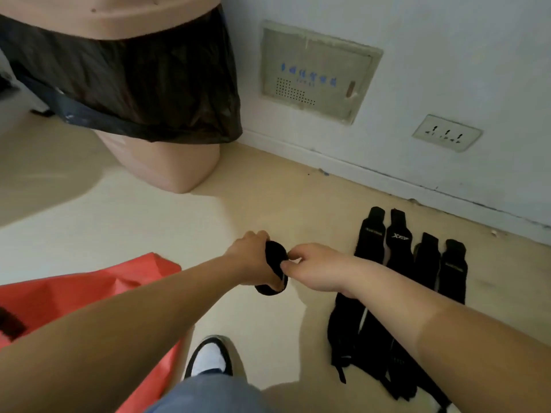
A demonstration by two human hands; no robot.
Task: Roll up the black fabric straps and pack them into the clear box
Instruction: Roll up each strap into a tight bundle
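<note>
Rolled black strap [275,265] is held in the air above the floor [268,204], between my two hands and roughly centre of view. My left hand [249,257] is curled round the roll from the left, fingers wrapped over its top and far side. My right hand [313,271] pinches the roll's right edge between thumb and fingertips; the other fingers are bent inward. The roll looks mostly wound, with a loop of fabric showing at its lower end below my left hand. To the right, four unrolled black straps [396,281] lie flat on the floor side by side, touching or nearly so, their upper ends toward the wall [447,55]; one carries white logo lettering. Their lower ends run under my right forearm and bunch together there. Below the hands, one black-and-white shoe [210,357] stands on the floor. A red sheet or bag [89,293] lies at lower left. Further off, upper left, a pink bin [167,165] with a black liner [134,81] stands by the wall. The wall holds a pale access panel [316,73] and a socket [447,132].
</note>
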